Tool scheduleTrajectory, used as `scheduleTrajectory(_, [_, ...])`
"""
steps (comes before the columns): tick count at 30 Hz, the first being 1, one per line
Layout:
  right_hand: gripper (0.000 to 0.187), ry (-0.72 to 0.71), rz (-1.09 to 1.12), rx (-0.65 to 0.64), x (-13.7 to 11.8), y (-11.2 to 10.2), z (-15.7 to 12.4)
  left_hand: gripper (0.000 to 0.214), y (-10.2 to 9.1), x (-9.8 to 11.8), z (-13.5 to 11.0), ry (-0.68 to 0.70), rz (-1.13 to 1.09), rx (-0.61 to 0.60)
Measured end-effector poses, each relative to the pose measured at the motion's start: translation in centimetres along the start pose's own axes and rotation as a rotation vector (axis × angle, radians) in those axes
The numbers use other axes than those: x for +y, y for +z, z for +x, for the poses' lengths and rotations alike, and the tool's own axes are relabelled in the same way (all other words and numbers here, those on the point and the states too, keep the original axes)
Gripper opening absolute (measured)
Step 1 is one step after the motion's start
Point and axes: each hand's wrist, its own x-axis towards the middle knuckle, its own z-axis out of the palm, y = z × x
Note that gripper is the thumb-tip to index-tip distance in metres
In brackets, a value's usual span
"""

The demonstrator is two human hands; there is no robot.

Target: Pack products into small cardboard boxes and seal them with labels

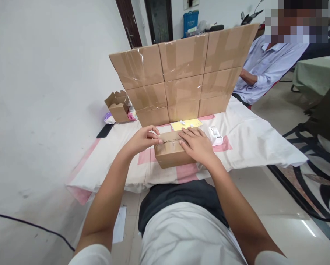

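A closed cardboard box (173, 156) lies near the front edge of the cloth-covered table, with clear tape and a dark printed line along its top. My right hand (198, 145) rests flat on the right part of its top, fingers stretched out. At the left end of the box, my left hand (144, 140) has its thumb and fingers curled into a pinch touching the top edge. Whatever might be between those fingertips is too small to make out. A white tape dispenser (216, 137) stands just right of the box, beyond my right hand.
Stacked taped cardboard boxes (183, 60) form a wall behind, with a yellow sheet (187, 124) before it. An open carton (119, 110) and black phone (105, 130) lie left. Beyond the stack, at right, sits a person in a light shirt (272, 66). The tablecloth (253, 136) overhangs the edge.
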Motion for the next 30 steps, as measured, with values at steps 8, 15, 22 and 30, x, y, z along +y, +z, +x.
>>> scheduleTrajectory(8, [0.047, 0.010, 0.019, -0.004, 0.0, -0.2, 0.0, 0.041, 1.0, -1.2, 0.9, 0.013, 0.068, -0.021])
scheduleTrajectory(15, [0.046, 0.018, 0.033, -0.002, -0.1, -0.1, -0.1, 0.039, 1.1, -1.4, 0.5, 0.151, 0.251, -0.027])
scheduleTrajectory(22, [0.045, 0.013, 0.032, 0.012, -0.1, -0.1, -0.2, 0.036, 0.7, -1.5, 0.5, 0.174, 0.532, 0.037])
scheduleTrajectory(30, [0.045, 0.024, 0.034, -0.003, -0.2, -0.2, -0.2, 0.053, 0.0, -2.5, 1.2, 0.138, 0.495, 0.024])
